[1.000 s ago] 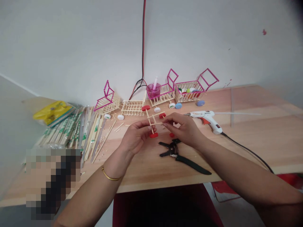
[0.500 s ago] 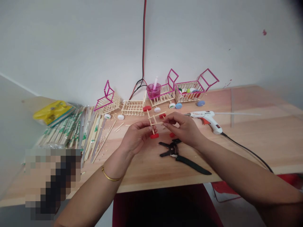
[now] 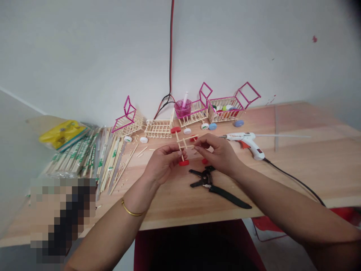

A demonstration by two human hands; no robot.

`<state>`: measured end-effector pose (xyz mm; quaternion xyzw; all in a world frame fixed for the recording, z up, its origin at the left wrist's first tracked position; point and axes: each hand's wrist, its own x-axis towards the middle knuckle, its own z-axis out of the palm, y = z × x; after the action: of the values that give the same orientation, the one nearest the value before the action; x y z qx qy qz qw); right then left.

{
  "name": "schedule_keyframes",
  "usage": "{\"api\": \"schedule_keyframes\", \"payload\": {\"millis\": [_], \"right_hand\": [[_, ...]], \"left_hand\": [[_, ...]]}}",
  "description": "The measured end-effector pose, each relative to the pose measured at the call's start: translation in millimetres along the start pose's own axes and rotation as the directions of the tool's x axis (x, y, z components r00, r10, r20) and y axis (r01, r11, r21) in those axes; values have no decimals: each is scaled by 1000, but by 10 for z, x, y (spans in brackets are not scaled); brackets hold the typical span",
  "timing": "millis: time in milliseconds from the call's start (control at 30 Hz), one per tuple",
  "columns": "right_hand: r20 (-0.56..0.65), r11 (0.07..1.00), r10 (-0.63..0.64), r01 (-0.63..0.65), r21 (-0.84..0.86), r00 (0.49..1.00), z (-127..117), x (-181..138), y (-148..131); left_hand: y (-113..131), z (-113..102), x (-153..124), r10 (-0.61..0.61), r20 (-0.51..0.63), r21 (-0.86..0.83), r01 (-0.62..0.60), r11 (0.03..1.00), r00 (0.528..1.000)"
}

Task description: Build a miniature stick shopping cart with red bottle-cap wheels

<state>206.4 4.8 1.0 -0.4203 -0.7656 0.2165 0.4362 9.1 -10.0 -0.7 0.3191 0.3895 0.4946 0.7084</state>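
Above the middle of the table is a small wheeled frame of thin wooden sticks (image 3: 189, 138) with red bottle-cap wheels (image 3: 175, 130). My left hand (image 3: 163, 162) is closed on its left axle stick, just above the lower red cap. My right hand (image 3: 218, 152) pinches the right side of the frame between thumb and forefinger, near the end of a cross stick. That hand partly hides the right axle and caps. Below the frame lies a pair of black wire strippers (image 3: 205, 178). A white glue gun (image 3: 246, 141) with an orange trigger rests right of my right hand.
Along the wall stand several stick carts, including a plain one (image 3: 158, 129) and one with purple edges (image 3: 227, 109). A purple cup (image 3: 183, 108) holds a white pen. Bundled sticks (image 3: 76, 154) and a yellow packet (image 3: 63, 134) lie left. The glue gun's cord (image 3: 296, 182) crosses the right side.
Almost nothing differs. The cross sticks between my hands have shifted very slightly; both hands keep their places and grips.
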Motion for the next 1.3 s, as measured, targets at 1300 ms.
{"api": "schedule_keyframes", "payload": {"millis": [1300], "right_hand": [[48,998,49,-51,23,998,4,16,32]], "left_hand": [[13,32,-35,71,-100,176,-52,983,992]]}}
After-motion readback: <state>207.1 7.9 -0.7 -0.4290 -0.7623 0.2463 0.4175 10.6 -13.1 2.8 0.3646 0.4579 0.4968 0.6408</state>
